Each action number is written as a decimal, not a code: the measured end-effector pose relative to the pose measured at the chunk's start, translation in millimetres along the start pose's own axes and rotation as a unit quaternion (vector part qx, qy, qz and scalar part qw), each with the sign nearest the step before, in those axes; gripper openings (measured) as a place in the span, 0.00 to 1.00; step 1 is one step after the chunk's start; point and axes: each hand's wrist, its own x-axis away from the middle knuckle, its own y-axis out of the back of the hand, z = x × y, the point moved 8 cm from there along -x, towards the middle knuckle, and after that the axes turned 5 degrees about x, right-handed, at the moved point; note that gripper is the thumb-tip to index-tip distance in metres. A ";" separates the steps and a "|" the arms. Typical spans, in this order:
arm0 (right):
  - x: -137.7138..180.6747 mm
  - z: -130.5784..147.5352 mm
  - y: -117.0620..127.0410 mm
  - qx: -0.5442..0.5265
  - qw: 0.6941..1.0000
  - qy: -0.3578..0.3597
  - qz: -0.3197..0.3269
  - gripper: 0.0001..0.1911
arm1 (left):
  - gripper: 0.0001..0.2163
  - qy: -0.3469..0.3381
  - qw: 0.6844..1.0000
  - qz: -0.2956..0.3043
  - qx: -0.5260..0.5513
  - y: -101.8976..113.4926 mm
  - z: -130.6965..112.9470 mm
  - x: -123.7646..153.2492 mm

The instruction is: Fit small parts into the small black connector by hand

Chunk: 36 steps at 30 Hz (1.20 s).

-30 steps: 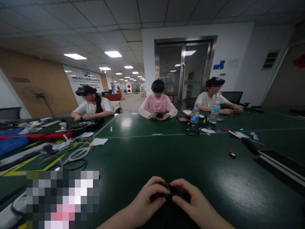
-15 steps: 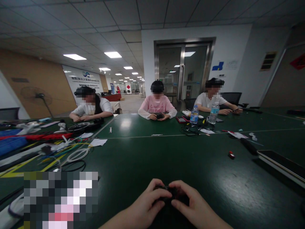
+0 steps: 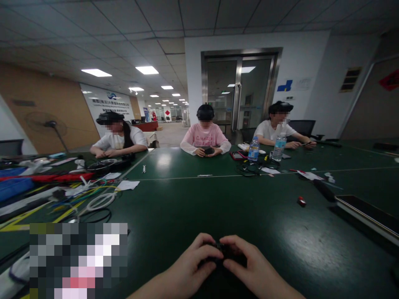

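Note:
My left hand point(image 3: 190, 265) and my right hand point(image 3: 249, 268) meet at the near edge of the green table point(image 3: 218, 207). Both are curled round a small black object point(image 3: 223, 254) held between them, with thumbs and fingertips pressed on its top. Most of the object is hidden by my fingers, so I cannot name it. My forearms run off the bottom of the frame.
Three people with head-worn cameras sit along the far side. Coloured cables and a white coil point(image 3: 101, 201) lie at the left. Two water bottles point(image 3: 254, 148) stand at the back, a small red-black part point(image 3: 301, 202) and a flat dark tray point(image 3: 368, 216) at the right.
My hands have stayed on the black object, with only small shifts of the fingers. The view has drifted slightly.

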 end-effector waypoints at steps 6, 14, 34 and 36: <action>-0.4 0.2 -1.0 -0.001 1.000 0.001 0.007 0.17 | 0.14 0.006 1.000 -0.010 0.002 1.4 1.9 0.9; -1.4 1.3 -0.9 0.009 1.000 -0.003 0.012 0.16 | 0.13 0.022 1.000 -0.019 0.002 1.9 7.6 1.3; -0.8 0.5 -0.8 0.021 1.000 -0.003 0.010 0.15 | 0.16 0.016 1.000 -0.021 0.012 2.3 7.9 0.9; -1.1 0.4 -1.7 0.012 1.000 -0.002 0.012 0.15 | 0.18 0.014 0.999 -0.026 0.018 2.9 7.3 0.5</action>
